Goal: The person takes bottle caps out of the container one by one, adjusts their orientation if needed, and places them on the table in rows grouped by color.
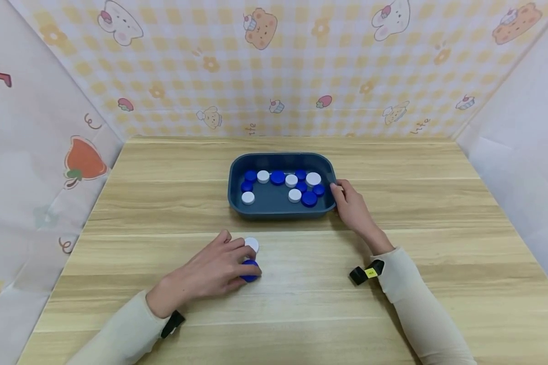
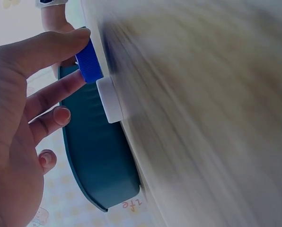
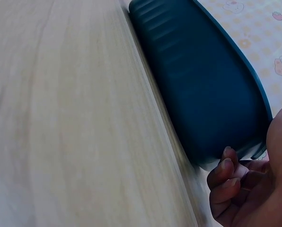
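Between thumb and fingers my left hand (image 1: 210, 268) pinches a blue bottle cap (image 2: 89, 62), close over the table in front of the container. Its other fingers are spread beside a white cap (image 1: 252, 244), which lies flat on the wood just beyond the blue one. At the right end of a dark teal rectangular container (image 1: 278, 216), my right hand (image 1: 353, 208) grips the rim, thumb on top and fingers curled under the outside. Blue caps (image 1: 277, 177) and white caps (image 1: 313, 179) of different sizes lie inside it, mostly along the back and right.
The wooden table (image 1: 420, 203) carries the container near its middle. Behind it rises a yellow-checked cloth (image 1: 292, 71) with cartoon prints. White printed sheets stand at the left (image 1: 32, 167) and right (image 1: 520, 126). Black straps (image 1: 370, 272) sit at both wrists.
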Demonstrator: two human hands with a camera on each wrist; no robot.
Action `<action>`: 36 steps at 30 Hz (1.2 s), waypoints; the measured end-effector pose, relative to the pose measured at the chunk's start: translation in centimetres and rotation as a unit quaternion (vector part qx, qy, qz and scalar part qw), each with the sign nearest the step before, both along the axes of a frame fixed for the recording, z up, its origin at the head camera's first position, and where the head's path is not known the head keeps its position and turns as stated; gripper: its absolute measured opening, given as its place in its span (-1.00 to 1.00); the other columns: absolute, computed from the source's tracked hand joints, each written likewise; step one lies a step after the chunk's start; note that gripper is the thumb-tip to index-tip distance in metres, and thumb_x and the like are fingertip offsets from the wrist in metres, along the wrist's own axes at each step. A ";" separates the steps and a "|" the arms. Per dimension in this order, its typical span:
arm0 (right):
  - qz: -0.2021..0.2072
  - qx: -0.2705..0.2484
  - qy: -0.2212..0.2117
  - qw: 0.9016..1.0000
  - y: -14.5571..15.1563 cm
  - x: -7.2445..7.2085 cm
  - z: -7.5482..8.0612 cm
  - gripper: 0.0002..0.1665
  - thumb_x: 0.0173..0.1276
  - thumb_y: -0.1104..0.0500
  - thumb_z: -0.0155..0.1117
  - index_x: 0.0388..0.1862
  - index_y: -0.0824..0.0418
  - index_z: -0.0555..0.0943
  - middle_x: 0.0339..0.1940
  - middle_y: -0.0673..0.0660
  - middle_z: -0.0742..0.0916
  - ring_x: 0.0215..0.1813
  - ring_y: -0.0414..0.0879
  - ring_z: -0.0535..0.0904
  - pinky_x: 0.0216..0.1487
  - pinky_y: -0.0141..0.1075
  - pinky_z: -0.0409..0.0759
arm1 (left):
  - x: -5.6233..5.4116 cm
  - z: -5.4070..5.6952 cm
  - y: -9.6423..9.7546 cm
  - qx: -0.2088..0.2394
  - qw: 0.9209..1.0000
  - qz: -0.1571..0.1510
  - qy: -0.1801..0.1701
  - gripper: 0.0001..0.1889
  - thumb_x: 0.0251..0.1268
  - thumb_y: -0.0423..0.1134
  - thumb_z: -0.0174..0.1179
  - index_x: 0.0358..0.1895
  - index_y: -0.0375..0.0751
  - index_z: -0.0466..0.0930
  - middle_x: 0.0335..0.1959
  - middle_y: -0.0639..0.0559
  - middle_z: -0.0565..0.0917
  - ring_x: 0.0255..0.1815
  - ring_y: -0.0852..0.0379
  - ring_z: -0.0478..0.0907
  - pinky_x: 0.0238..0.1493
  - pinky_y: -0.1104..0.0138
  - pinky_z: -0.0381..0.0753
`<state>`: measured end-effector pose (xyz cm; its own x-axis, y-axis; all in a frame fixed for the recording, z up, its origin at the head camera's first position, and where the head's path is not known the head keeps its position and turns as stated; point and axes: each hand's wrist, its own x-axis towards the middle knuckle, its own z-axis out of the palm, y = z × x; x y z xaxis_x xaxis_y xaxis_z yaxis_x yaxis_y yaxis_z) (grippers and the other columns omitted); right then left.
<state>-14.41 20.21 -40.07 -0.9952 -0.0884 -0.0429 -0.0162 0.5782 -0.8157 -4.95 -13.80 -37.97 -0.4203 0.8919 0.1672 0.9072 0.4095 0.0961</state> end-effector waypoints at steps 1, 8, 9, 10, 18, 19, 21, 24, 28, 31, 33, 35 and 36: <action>0.000 0.000 0.001 1.000 0.0 0.0 0.0 -0.37 0.53 -0.23 -0.25 0.24 0.21 0.38 -0.45 0.18 0.57 -0.44 0.04 0.47 -0.39 -0.17 0.43 | 0.0 0.0 0.0 -0.005 1.000 0.001 0.000 -0.71 0.08 -0.02 0.39 -0.09 0.20 0.66 -0.13 0.11 0.60 -0.19 0.11 0.37 -0.20 0.20 0.15; -0.002 0.002 0.003 1.000 0.0 -0.1 0.0 -0.37 0.53 -0.23 -0.24 0.23 0.22 0.38 -0.47 0.17 0.57 -0.45 0.02 0.47 -0.40 -0.18 0.42 | -0.1 -0.1 -0.1 -0.020 1.000 -0.001 0.002 -0.73 0.10 -0.06 0.39 -0.09 0.19 0.66 -0.11 0.11 0.60 -0.17 0.12 0.39 -0.21 0.21 0.15; -0.002 0.002 0.003 1.000 0.0 -0.1 0.0 -0.37 0.53 -0.23 -0.24 0.24 0.21 0.38 -0.47 0.17 0.57 -0.45 0.02 0.47 -0.39 -0.18 0.42 | -0.1 -0.1 -0.1 -0.021 1.000 -0.002 0.000 -0.73 0.10 -0.06 0.39 -0.09 0.19 0.66 -0.10 0.12 0.60 -0.16 0.12 0.39 -0.21 0.21 0.15; -0.002 0.002 0.003 1.000 0.0 -0.1 0.0 -0.37 0.52 -0.23 -0.23 0.24 0.21 0.38 -0.46 0.17 0.57 -0.45 0.02 0.48 -0.38 -0.18 0.42 | -0.1 -0.2 -0.1 -0.023 1.000 -0.002 -0.002 -0.73 0.11 -0.06 0.38 -0.09 0.18 0.66 -0.09 0.12 0.60 -0.15 0.12 0.39 -0.21 0.21 0.15; 0.000 0.003 0.000 1.000 0.0 0.0 0.0 -0.37 0.53 -0.23 -0.23 0.24 0.21 0.38 -0.46 0.17 0.57 -0.44 0.02 0.47 -0.37 -0.18 0.41 | 0.0 -0.2 -0.1 -0.029 0.999 0.000 -0.018 -0.73 0.12 -0.07 0.38 -0.07 0.17 0.66 -0.06 0.13 0.59 -0.13 0.12 0.39 -0.20 0.22 0.14; 0.000 0.003 0.001 1.000 0.0 0.0 -0.1 -0.37 0.53 -0.23 -0.23 0.24 0.21 0.38 -0.47 0.17 0.57 -0.44 0.03 0.47 -0.38 -0.18 0.41 | 0.0 -0.2 -0.1 -0.030 0.999 0.000 -0.019 -0.73 0.12 -0.08 0.38 -0.07 0.17 0.66 -0.06 0.13 0.59 -0.12 0.12 0.38 -0.20 0.22 0.14; 0.001 0.004 0.003 1.000 0.0 0.1 0.0 -0.37 0.53 -0.22 -0.23 0.24 0.21 0.38 -0.47 0.17 0.57 -0.44 0.03 0.47 -0.38 -0.18 0.41 | 0.0 -0.2 -0.1 -0.032 0.999 0.000 -0.022 -0.72 0.12 -0.08 0.38 -0.07 0.16 0.65 -0.06 0.13 0.59 -0.12 0.12 0.38 -0.19 0.22 0.14; 0.002 0.005 0.004 1.000 0.1 0.1 0.0 -0.37 0.53 -0.23 -0.24 0.24 0.22 0.38 -0.48 0.17 0.57 -0.45 0.03 0.47 -0.38 -0.18 0.41 | -0.1 -0.2 -0.1 -0.037 0.999 0.001 -0.026 -0.72 0.14 -0.08 0.37 -0.06 0.17 0.65 -0.05 0.13 0.58 -0.10 0.13 0.38 -0.19 0.22 0.15; 0.001 0.003 0.004 1.000 0.0 0.1 0.0 -0.37 0.53 -0.22 -0.24 0.25 0.22 0.38 -0.47 0.17 0.57 -0.45 0.03 0.47 -0.39 -0.18 0.41 | -0.1 -0.2 -0.1 -0.040 0.999 0.001 -0.029 -0.73 0.15 -0.08 0.36 -0.05 0.17 0.65 -0.04 0.14 0.58 -0.09 0.13 0.38 -0.19 0.22 0.15; 0.001 0.002 0.005 1.000 0.0 0.1 -0.1 -0.37 0.53 -0.22 -0.23 0.25 0.22 0.38 -0.47 0.18 0.57 -0.45 0.02 0.47 -0.40 -0.19 0.41 | -0.2 -0.3 -0.1 -0.036 0.999 0.000 -0.028 -0.73 0.16 -0.08 0.35 -0.05 0.17 0.65 -0.04 0.14 0.58 -0.10 0.13 0.38 -0.19 0.22 0.15; 0.001 0.003 0.005 1.000 0.0 0.1 -0.1 -0.37 0.53 -0.21 -0.24 0.25 0.22 0.38 -0.47 0.18 0.57 -0.46 0.03 0.47 -0.40 -0.19 0.41 | -0.1 -0.4 -0.1 -0.029 0.999 0.000 -0.029 -0.73 0.16 -0.08 0.35 -0.05 0.18 0.65 -0.05 0.14 0.57 -0.10 0.14 0.38 -0.19 0.22 0.15; 0.001 0.003 0.005 1.000 0.1 0.1 -0.1 -0.37 0.53 -0.22 -0.24 0.24 0.22 0.38 -0.47 0.18 0.57 -0.46 0.03 0.47 -0.40 -0.18 0.41 | -0.1 -0.5 -0.1 -0.021 0.999 0.001 -0.032 -0.73 0.16 -0.08 0.35 -0.05 0.19 0.64 -0.04 0.15 0.57 -0.09 0.15 0.39 -0.19 0.22 0.14; 0.000 0.003 0.006 1.000 0.0 0.1 -0.1 -0.38 0.53 -0.22 -0.24 0.24 0.22 0.38 -0.47 0.18 0.57 -0.46 0.03 0.47 -0.40 -0.18 0.41 | -0.1 -0.6 -0.1 -0.016 0.999 0.002 -0.036 -0.73 0.16 -0.07 0.35 -0.05 0.19 0.64 -0.03 0.15 0.57 -0.09 0.16 0.39 -0.19 0.22 0.14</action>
<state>-14.32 20.26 -40.19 -0.9956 -0.0887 -0.0316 -0.0261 0.5824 -0.8125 -5.09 -13.94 -38.57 -0.4337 0.8947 0.1070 0.8968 0.4171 0.1476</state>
